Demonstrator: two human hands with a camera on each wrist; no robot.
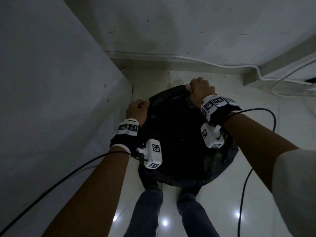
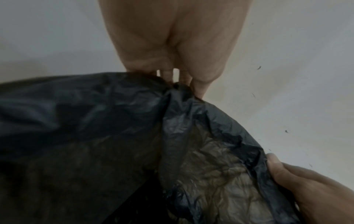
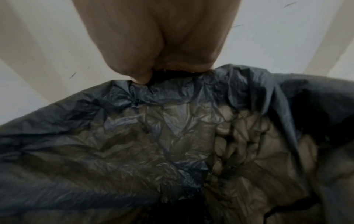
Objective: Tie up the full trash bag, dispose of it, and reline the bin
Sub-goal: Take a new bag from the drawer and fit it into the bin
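Observation:
A black trash bag (image 1: 179,134) is spread wide open over a round bin on the floor in front of my feet. My left hand (image 1: 138,110) grips the bag's rim at its far left, fingers curled round a bunch of the thin plastic (image 2: 178,89). At the far right of the rim my right hand (image 1: 199,89) also holds the edge, thumb and fingers pinching the crinkled plastic (image 3: 172,75). The right hand (image 2: 306,186) shows at the lower right of the left wrist view. The bin itself is hidden under the bag.
A white cabinet side (image 1: 51,100) stands close on the left and a white wall (image 1: 188,31) just behind the bin. White cables (image 1: 256,71) run along the skirting at the right. Black wrist-camera cords (image 1: 244,194) hang over the glossy tiled floor.

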